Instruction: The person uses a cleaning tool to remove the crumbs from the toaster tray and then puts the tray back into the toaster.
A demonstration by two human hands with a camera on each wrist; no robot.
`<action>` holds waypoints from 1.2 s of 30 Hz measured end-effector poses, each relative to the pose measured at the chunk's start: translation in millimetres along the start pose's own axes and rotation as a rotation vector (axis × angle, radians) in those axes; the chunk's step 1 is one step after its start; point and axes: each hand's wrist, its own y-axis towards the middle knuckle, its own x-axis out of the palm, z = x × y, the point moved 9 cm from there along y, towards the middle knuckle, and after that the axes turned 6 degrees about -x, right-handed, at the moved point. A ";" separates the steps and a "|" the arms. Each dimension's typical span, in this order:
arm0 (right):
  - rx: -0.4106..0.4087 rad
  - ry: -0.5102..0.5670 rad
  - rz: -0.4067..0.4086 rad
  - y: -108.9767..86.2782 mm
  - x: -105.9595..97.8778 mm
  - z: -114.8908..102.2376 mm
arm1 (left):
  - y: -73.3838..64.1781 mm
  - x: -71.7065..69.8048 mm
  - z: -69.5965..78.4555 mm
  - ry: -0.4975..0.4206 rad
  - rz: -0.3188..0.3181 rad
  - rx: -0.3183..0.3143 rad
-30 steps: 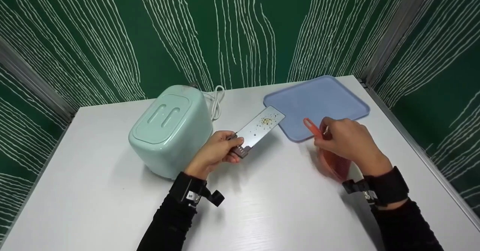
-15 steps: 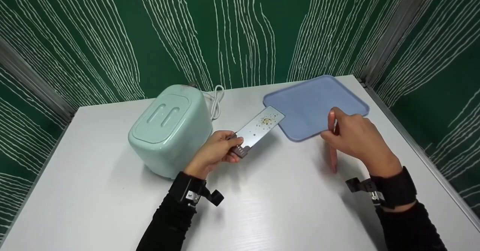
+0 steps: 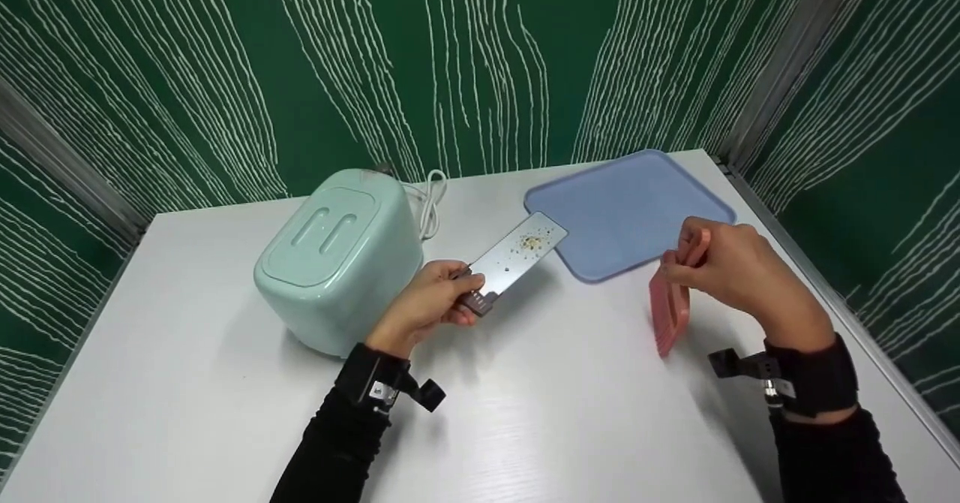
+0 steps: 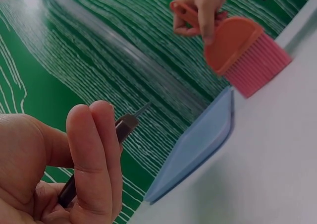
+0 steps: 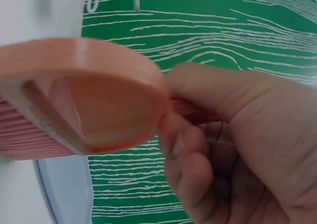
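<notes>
My left hand [image 3: 429,302] pinches the dark end of a flat metal crumb tray [image 3: 513,260], which carries a scatter of crumbs near its far end. The same dark end shows between my fingers [image 4: 94,149] in the left wrist view. My right hand [image 3: 731,263] grips the handle of an orange-pink brush [image 3: 670,309], held upright with its bristles [image 4: 257,70] pointing down toward the white table [image 3: 525,413]. The brush [image 5: 84,100] fills the right wrist view. A mint-green toaster [image 3: 341,255] stands left of the metal tray.
A blue tray [image 3: 626,210] lies at the back right, just beyond the brush and the metal tray's tip. A white cord [image 3: 433,203] trails behind the toaster. Green patterned walls close in the table on three sides.
My right hand lifted the brush off the table and turned it upright, moving slightly right. The left hand and metal tray stayed put.
</notes>
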 end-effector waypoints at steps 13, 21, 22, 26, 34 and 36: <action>0.159 0.064 -0.152 -8.4 0.3 28.5 | -0.2 1.7 -0.3 0.011 -0.017 0.000; 0.237 0.160 -0.213 -12.9 2.8 45.1 | 0.6 1.7 -0.6 0.021 -0.017 -0.001; 0.252 0.177 -0.220 -13.7 3.3 47.7 | 0.8 1.5 -0.7 0.023 -0.016 -0.002; 0.290 0.219 -0.242 -15.4 5.6 56.5 | -0.2 2.0 -0.3 0.021 -0.016 -0.006; 0.270 0.216 -0.251 -14.9 7.0 60.8 | -2.9 3.2 0.4 0.021 -0.014 -0.006; 0.256 0.210 -0.240 -13.9 6.6 61.3 | -3.1 3.4 0.1 0.027 -0.015 -0.006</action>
